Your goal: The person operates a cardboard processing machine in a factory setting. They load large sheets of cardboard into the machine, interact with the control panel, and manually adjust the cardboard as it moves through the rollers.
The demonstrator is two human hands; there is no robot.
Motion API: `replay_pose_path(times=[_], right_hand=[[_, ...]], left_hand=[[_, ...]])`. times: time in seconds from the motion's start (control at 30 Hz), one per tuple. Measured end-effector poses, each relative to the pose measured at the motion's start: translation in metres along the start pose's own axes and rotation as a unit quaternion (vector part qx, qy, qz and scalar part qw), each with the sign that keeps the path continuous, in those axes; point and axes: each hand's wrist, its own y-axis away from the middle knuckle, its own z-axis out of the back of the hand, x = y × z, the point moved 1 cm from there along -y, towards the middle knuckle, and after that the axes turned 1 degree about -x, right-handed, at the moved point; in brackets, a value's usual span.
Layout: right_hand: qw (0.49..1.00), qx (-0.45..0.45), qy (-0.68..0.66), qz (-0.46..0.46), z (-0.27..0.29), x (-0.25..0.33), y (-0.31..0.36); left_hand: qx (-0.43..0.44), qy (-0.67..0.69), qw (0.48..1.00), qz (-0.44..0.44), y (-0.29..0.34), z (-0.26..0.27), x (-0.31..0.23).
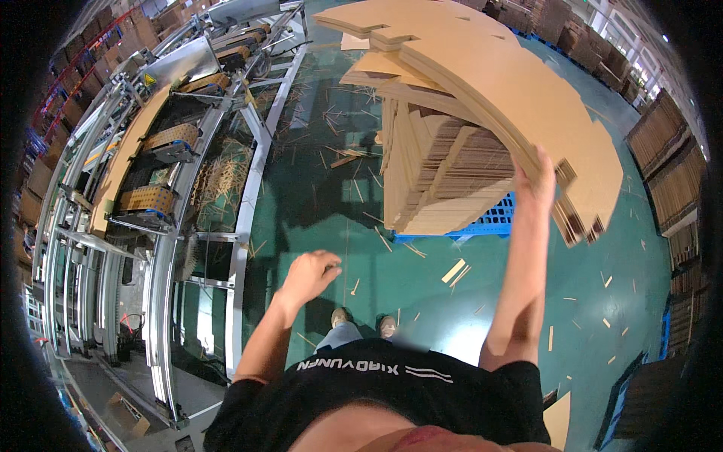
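Note:
My right hand point(535, 179) is closed on the near edge of several flat brown cardboard sheets point(520, 83). These sheets have notched ends and overhang the top of a tall stack of cardboard point(437, 169). The hand's fingers are partly hidden by the sheets' edge. Beneath the stack is a blue plastic pallet point(493, 217). My left hand point(310, 276) hangs over the green floor between the machine and the stack. It holds nothing; its fingers are loosely bent, with the thumb apart from them.
Along the left runs a metal-framed machine point(252, 128) with yellow perforated belts point(147, 200) and a long cardboard piece point(124, 162) lying on it. Thin cardboard scraps point(226, 177) litter the green floor point(354, 248). More cardboard stacks point(666, 151) stand at the right.

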Motion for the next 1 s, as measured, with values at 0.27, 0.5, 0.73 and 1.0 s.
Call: replay_pose_path(times=[0.27,0.5,0.73,1.0], right_hand=[[0.994,0.091,-0.043,-0.032,0.125,0.084,0.067],[0.992,-0.107,-0.035,0.056,0.149,0.095,0.086],[0.976,-0.187,-0.106,0.033,0.042,0.027,0.153],[0.857,0.411,0.180,-0.252,-0.047,-0.127,0.133]], left_hand=[[-0.019,0.403,0.914,0.041,-0.133,0.044,0.087],[-0.203,0.660,0.719,0.082,-0.334,0.096,0.135],[-0.471,0.466,0.745,0.080,-0.461,0.190,0.134],[-0.226,0.307,0.924,0.042,-0.611,0.260,0.193]])
